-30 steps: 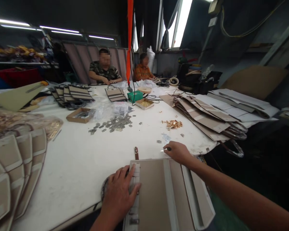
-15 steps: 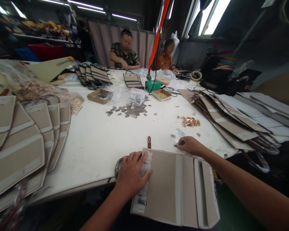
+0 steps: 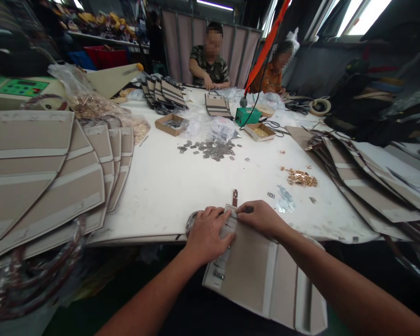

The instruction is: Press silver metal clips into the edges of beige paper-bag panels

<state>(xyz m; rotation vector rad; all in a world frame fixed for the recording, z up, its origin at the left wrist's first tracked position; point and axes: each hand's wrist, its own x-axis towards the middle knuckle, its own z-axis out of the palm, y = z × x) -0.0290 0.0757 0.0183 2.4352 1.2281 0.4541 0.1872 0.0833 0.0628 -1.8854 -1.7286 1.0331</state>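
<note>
head view: a beige panel (image 3: 252, 254), centre of the clock used here, projects over the near edge of the white surface (image 3: 161, 186), its pale strips running lengthwise. at 10 o'clock the left hand (image 3: 208, 233) lies over the panel's edge strip (image 3: 220, 267), fingers laid down and thumb spread apart from them. at 12 o'clock the right hand (image 3: 261, 218) meets the panel's far border, thumb and forefinger drawn together; whether they pinch a small part cannot be told. a brown tab (image 3: 234, 198) protrudes at 11 o'clock, just beside the right fingertips. farther out lie grey metal plates (image 3: 215, 150) at 11 o'clock and gold-coloured pieces (image 3: 302, 178) at 1 o'clock. similar panels (image 3: 80, 175) overlap between 9 and 10 o'clock. judged by appearance, the panel is light, fairly stiff across its flat face and more pliant along its seams; it would probably bend or tip if held by one corner. a broad, flat hold along the bordered edges should suit it, while the narrow tab seems softer and calls for a fingertip grip.
</note>
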